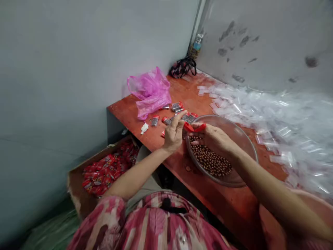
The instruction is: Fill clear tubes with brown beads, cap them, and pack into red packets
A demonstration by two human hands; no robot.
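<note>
A small red plastic piece [195, 127], bent in a shallow V, is in my right hand [215, 137] above the near left part of a clear round basin [246, 144]. My right fingers are closed around its right end. Small brown beads [212, 161] lie in the basin. Just left of the red piece is my left hand [173, 135], raised with its fingers stretched out and apart. Its fingertips come close to the red piece's left end; whether they touch I cannot tell. Behind it lie several small red-topped packets with dark contents, one being this packet [155, 121].
A pink plastic bag [152, 90] and white scrap [144, 128] lie on the red table [125, 111]. Clear plastic sleeves [291, 128] cover its right side. A dark patterned pouch [182, 67] and a bottle [197, 43] stand at the back corner. Below left is a carton [75, 198] of red packets.
</note>
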